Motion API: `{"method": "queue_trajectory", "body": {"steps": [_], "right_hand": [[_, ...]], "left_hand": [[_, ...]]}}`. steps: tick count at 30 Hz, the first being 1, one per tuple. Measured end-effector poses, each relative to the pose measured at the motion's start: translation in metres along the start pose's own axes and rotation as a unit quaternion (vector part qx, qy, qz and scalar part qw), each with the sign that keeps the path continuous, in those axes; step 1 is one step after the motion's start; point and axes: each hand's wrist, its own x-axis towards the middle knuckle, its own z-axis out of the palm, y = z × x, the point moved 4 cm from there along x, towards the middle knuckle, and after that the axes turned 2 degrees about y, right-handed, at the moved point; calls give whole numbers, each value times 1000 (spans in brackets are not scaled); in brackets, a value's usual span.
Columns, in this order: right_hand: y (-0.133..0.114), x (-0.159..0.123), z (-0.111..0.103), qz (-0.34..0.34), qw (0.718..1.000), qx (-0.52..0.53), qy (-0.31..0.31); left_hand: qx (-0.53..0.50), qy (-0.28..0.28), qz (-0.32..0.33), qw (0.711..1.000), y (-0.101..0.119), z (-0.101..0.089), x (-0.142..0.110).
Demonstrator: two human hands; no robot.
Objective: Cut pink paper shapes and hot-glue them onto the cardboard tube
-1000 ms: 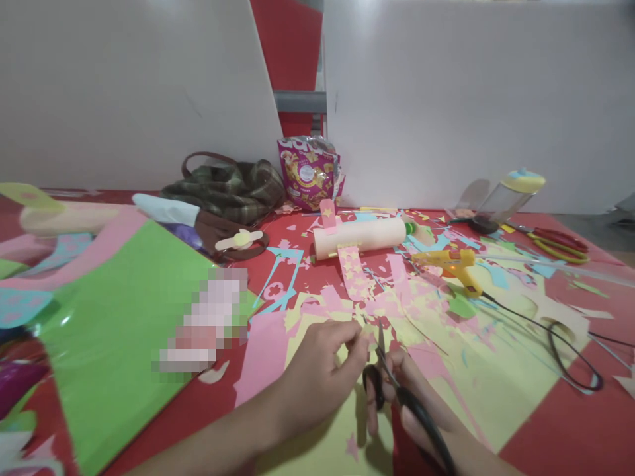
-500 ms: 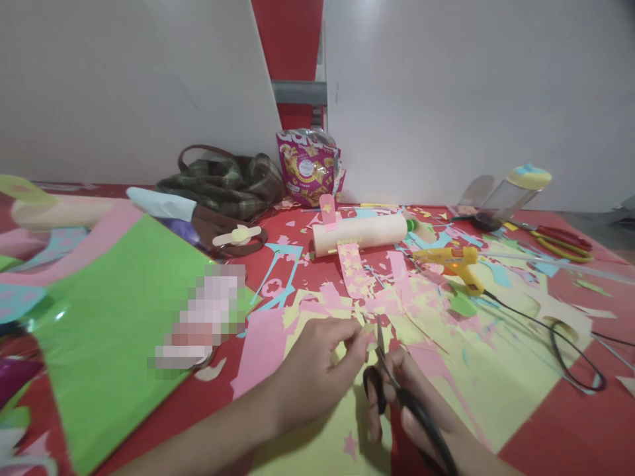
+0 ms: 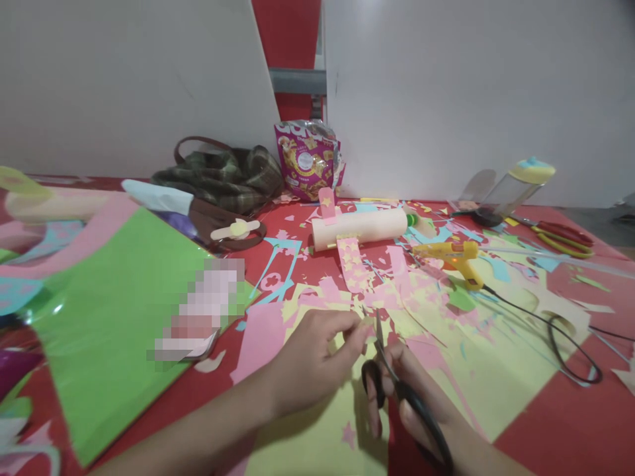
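My left hand (image 3: 315,360) is closed, thumb and forefinger pinching a small pale-yellow paper piece (image 3: 366,326), most of it behind the fingertips. In my right hand (image 3: 421,377) is a pair of scissors (image 3: 421,416) with black handles, fingers through the loops. Its blades point away from me and stand apart close to the paper piece; one is partly hidden behind my left fingers. Under both hands lies a yellow sheet (image 3: 302,433) with a small pink paper star (image 3: 348,435) on it.
Beyond my hands lie paper scraps, a cream paper tube (image 3: 362,228) and a yellow glue gun (image 3: 451,254) with a black cord. A green sheet (image 3: 114,317) carries a blurred-out item on the left. Farther back are a snack bag (image 3: 305,158), a clear bottle (image 3: 513,192) and red-yellow-handled scissors (image 3: 563,239).
The whole view shifts slightly, so background things sit higher in the picture. My hands keep nearly the same pose, with the paper piece and scissors still held close together.
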Motion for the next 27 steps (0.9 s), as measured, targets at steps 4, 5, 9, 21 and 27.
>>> {"method": "queue_trajectory", "body": {"steps": [4, 5, 9, 21, 27], "right_hand": [[-5, -1, 1, 10, 1000, -26, -8], [-6, -1, 1, 11, 999, -28, -9], [-7, -1, 1, -7, 1000, -22, -9], [-9, 2, 7, 11, 999, -13, -30], [-8, 2, 6, 13, 999, -7, -33]], "left_hand": [[38, -36, -4, 999, 1, -2, 1], [45, -43, -4, 998, 1, -2, 1], [51, -51, -7, 997, 3, -3, 1], [38, -69, 6, 997, 4, -6, 2], [30, -77, -3, 997, 3, -5, 2]]}}
